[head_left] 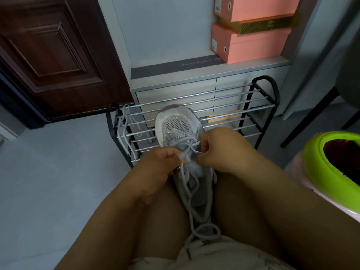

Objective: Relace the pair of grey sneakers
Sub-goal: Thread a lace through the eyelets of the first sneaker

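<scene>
Pinching lace (187, 152), both hands curled

A home entryway. A dark wooden door (48, 55) stands at ten o'clock, a metal shoe rack (224, 114) sits on the floor at centre, and pink shoe boxes (253, 41) are stacked in a pale cabinet (175, 90) at one o'clock.

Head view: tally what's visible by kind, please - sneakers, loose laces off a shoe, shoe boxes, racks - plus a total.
Grey sneakers: 1, the sneaker held between the knees, with the left hand and right hand pinching its lace.
Loose laces: 1, the spare lace draped on the rack.
Pink shoe boxes: 2, the upper and the lower.
Shoe racks: 1, the rack.
Total: 5
</scene>
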The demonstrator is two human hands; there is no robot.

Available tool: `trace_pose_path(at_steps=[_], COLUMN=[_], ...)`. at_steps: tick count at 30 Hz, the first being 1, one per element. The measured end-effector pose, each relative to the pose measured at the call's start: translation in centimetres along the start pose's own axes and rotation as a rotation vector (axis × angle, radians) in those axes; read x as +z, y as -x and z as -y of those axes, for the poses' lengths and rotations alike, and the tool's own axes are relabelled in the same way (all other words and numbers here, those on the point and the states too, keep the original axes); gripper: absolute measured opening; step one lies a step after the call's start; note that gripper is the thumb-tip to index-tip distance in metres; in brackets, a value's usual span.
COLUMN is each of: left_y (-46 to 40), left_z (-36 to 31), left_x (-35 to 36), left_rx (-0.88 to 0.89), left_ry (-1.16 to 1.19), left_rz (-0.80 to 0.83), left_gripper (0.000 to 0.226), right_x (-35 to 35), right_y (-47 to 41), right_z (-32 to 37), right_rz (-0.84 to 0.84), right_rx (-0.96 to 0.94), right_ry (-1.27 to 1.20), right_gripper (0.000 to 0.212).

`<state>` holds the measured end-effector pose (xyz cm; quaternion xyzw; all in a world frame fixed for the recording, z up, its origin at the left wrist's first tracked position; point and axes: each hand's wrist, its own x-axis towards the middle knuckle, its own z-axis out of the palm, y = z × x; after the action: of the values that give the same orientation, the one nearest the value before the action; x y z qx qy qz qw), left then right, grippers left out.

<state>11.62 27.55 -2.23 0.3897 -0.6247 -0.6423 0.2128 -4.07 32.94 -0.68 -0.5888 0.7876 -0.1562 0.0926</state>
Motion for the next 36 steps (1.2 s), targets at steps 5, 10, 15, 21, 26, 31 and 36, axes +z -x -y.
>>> trace_pose_path(at_steps=[5,10,15,21,26,31,36], left_y=[1.5,4.4,6.7,6.0,3.6,-0.2,-1.7], left_z=[-0.1,0.4,0.5,-0.7,-1.4,-2.0,-1.8], left_x=[-0.6,-2.4,-2.8,-0.9,-0.5,0.4,1.2], left_rx=[-0.037,0.008,-0.077,0.054,0.072,-0.101,-0.121], left_ry=[-0.193,-0.446,-0.218,-0.196,-0.307,-0.151,-0.097], left_rz=[0.033,0.116,0.169,0.169,0.045,-0.063,-0.085], left_gripper=[0.021,0.025,0.02,0.022,0.027,0.035,0.036], right_x=[0.0,-0.5,-0.9,-2.0,-0.9,-1.4,-1.5], right_y=[-0.8,-1.1,-0.4,0.1,0.4,0.5,1.1], right_z=[-0.7,-1.4,-0.7,0.9,1.4,0.9,1.6], right_rz=[-0.009,-0.027,-0.003,0.234,0.209,0.149,0.184], right_rx=[0.067,0.123,0.092,0.134,0.151,0.032,-0.047], right_ry=[-0.083,-0.109,-0.096,-0.601,-0.598,-0.42,-0.333], right_gripper=[0.017,0.015,0.015,0.029,0.015,0.025,0.016])
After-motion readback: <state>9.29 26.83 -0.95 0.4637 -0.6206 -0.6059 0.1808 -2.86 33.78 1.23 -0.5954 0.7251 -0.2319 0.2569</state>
